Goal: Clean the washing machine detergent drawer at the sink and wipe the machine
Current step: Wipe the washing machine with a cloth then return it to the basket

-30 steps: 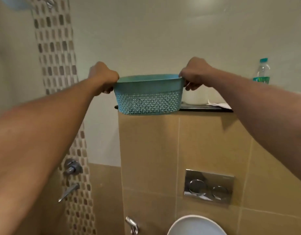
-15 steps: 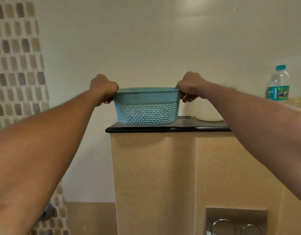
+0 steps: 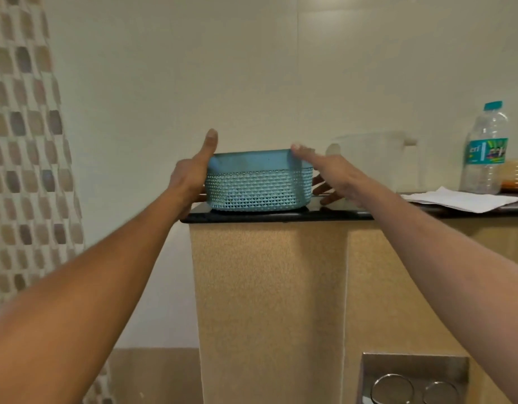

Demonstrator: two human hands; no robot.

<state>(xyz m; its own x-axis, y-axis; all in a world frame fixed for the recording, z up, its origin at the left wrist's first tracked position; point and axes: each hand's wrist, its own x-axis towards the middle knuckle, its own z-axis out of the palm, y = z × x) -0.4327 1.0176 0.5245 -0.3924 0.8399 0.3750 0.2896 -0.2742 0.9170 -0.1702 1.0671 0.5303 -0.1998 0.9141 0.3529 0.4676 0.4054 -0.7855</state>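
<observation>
Left hand (image 3: 190, 177) apparently against basket (image 3: 257, 185)

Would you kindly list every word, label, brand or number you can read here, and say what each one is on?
Plastic bottle label: a few white letters on teal, too blurred to read.
Paper sheets: no print can be made out.
Blue basket and flush plate: no text visible.

I see the teal basket (image 3: 259, 182) standing upright on the black ledge (image 3: 281, 216). Its lower wall is perforated, its rim solid.
</observation>
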